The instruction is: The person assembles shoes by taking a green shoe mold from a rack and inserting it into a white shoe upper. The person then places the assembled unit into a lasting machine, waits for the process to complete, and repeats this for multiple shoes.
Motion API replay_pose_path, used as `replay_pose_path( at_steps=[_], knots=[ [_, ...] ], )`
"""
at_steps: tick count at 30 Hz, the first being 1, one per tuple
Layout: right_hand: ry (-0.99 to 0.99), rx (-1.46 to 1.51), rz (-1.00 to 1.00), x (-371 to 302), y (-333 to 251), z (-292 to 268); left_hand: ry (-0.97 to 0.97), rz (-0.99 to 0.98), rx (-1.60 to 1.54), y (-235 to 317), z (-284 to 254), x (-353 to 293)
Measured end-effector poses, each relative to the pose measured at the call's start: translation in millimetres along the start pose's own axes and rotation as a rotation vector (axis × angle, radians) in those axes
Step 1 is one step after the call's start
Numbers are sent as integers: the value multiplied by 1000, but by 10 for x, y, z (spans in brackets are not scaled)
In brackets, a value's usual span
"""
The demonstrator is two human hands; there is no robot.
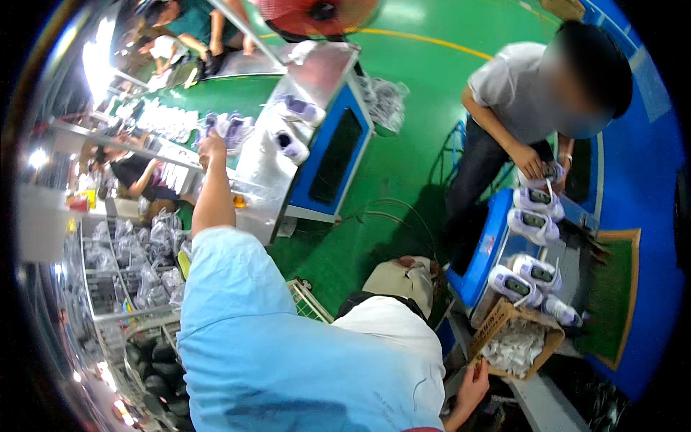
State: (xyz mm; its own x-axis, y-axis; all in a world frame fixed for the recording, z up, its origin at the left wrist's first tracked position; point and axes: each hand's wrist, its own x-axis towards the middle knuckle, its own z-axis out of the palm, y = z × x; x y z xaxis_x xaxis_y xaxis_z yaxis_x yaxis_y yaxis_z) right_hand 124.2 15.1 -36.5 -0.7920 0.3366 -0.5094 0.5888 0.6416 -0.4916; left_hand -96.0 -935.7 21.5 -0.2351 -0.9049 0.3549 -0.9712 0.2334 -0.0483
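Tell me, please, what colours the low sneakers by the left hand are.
The low sneakers are lavender and white, best in the head view.

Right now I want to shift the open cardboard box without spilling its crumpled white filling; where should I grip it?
Probably by the left rim of the cardboard box, coming from the left, where the right hand is near: the open top leaves that edge exposed, while white-and-lilac sneakers crowd the far side.
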Motion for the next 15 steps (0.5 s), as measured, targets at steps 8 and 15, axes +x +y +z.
replay_pose_path(
  at_steps=[8, 15],
  knots=[
    [125, 71, 177, 163, -647, -57, -978, 1593, -739, 2691, -472, -4713],
    [204, 156, 354, -424, -657, 475, -589, 1697, -1025, 4558, -1037, -7282]
  ],
)
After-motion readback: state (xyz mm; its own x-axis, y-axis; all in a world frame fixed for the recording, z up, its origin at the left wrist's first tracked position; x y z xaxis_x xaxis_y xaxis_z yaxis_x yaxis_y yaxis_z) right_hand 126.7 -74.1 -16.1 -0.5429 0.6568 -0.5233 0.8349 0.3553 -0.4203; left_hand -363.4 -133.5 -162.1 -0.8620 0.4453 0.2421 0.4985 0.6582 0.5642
